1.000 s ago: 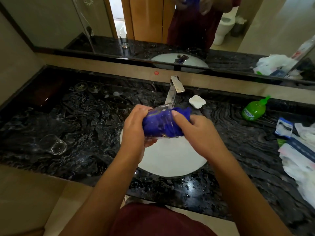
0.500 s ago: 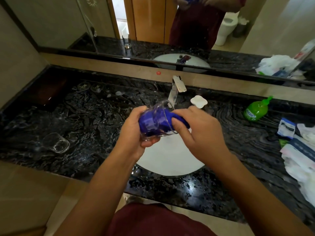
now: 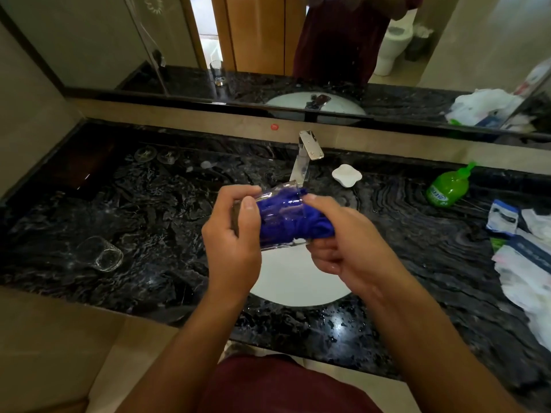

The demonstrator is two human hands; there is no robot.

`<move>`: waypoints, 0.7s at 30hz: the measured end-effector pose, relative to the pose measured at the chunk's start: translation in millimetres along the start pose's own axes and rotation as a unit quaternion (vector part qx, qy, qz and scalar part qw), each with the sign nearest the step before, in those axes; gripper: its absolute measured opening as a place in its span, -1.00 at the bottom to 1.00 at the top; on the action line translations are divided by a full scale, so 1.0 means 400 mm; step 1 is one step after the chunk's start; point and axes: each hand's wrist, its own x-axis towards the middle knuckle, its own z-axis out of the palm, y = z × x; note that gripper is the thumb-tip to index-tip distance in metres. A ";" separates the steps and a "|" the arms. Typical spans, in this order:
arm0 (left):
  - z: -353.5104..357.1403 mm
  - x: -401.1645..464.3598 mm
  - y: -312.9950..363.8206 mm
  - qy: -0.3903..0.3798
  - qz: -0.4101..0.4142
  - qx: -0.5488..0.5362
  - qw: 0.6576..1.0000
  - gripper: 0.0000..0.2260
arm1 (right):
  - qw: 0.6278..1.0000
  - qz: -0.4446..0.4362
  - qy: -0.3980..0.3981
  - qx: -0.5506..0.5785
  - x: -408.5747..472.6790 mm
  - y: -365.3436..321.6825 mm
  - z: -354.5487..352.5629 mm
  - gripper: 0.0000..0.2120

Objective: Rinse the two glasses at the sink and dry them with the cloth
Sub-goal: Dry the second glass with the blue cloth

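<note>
My left hand (image 3: 235, 234) grips a clear glass (image 3: 280, 193) held on its side above the white sink basin (image 3: 298, 284). A blue cloth (image 3: 286, 219) is stuffed inside that glass and sticks out of its mouth to the right. My right hand (image 3: 348, 242) holds the cloth at the glass's mouth, fingers curled round it. A second clear glass (image 3: 100, 253) stands on the dark marble counter (image 3: 149, 210) to the left, apart from both hands.
A chrome tap (image 3: 307, 156) rises behind the basin, a white soap dish (image 3: 346, 174) to its right. A green soap bottle (image 3: 447, 187) and a pile of packets and white bags (image 3: 524, 257) fill the counter's right side. A mirror (image 3: 268, 40) spans the back wall.
The glass has turned in my left hand, its mouth now pointing right. My right hand has shifted lower and right, twisting the cloth inside the glass.
</note>
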 end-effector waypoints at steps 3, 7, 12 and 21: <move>-0.017 0.006 0.000 -0.006 0.056 0.034 0.998 -0.83 | 0.990 0.009 -0.022 0.140 0.000 -0.002 -0.019 -0.56; -0.039 0.022 -0.005 0.012 -0.048 -0.028 0.998 -0.83 | 0.979 -0.051 -0.019 0.197 0.025 -0.011 -0.059 -0.66; -0.042 0.043 -0.004 -0.019 -0.340 -0.286 0.896 -0.65 | 0.978 -0.146 0.048 0.139 0.040 0.016 -0.060 -0.90; -0.020 0.035 -0.022 -0.070 -0.379 -0.274 0.881 -0.60 | 0.886 -0.406 0.041 -0.222 0.034 0.072 -0.011 -0.87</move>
